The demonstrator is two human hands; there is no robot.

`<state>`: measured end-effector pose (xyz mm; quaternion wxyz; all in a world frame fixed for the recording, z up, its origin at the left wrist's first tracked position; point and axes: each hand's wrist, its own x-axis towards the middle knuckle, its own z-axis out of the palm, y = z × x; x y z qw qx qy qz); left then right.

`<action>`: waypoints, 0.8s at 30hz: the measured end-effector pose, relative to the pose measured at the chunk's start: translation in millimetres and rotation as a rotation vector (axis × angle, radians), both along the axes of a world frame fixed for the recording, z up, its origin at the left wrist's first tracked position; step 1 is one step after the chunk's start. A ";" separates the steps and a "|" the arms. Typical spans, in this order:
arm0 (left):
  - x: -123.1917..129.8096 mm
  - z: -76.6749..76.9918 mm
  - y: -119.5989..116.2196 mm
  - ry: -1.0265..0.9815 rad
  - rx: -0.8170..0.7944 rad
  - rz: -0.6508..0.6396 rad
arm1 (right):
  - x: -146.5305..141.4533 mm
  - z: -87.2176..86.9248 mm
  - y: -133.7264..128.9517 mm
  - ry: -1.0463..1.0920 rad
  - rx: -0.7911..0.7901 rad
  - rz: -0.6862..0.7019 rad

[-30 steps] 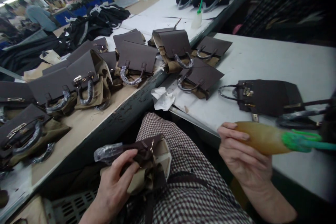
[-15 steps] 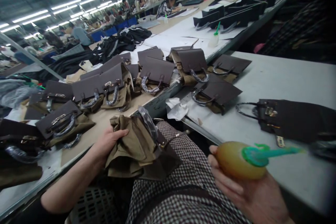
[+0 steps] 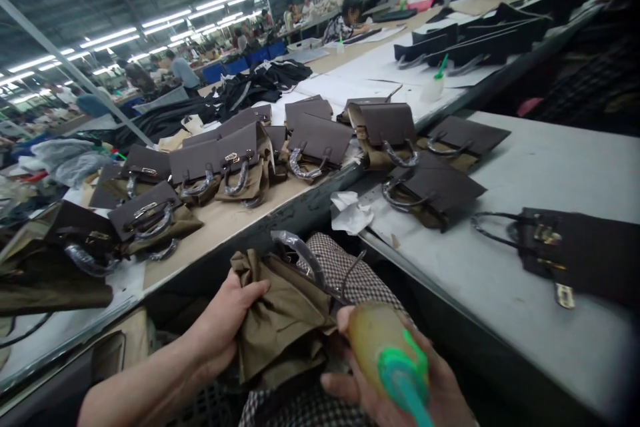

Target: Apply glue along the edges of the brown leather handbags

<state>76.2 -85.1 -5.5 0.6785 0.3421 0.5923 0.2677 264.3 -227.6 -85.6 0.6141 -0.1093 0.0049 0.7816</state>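
Note:
My left hand [image 3: 233,313] is closed on the olive fabric of a handbag [image 3: 285,323], thumb on top of the folds. The bag rests over my checked lap, and its plastic-wrapped handle [image 3: 303,253] sticks up at the far side. In my right hand [image 3: 440,380] is a squeeze bottle [image 3: 375,340] of yellowish liquid with a green cap and a long nozzle. The nozzle points down toward me, close to the bag's right side. Part of the bag's dark panel is hidden behind the bottle and my fingers.
Several dark brown handbags [image 3: 240,153] with wrapped handles lie along the left bench. A finished-looking dark bag [image 3: 580,247] lies on the right table [image 3: 560,167], near crumpled white paper [image 3: 351,212]. Another green-tipped bottle [image 3: 434,88] stands farther back. People work in the background.
My right hand has brought the bottle left and turned it, so the nozzle now points down instead of right. The bag's fabric is spread more toward it. My view has shifted left.

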 end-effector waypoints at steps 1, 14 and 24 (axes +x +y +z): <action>1.8 -1.9 -3.1 -0.016 0.010 -0.006 | -5.6 2.3 5.0 0.058 -0.030 -0.009; -64.4 35.3 67.8 0.786 0.808 -0.768 | -6.6 18.5 49.6 0.011 -0.456 -0.140; -25.7 33.2 71.3 0.417 1.100 -1.630 | -0.4 18.1 61.6 -0.033 -0.330 -0.026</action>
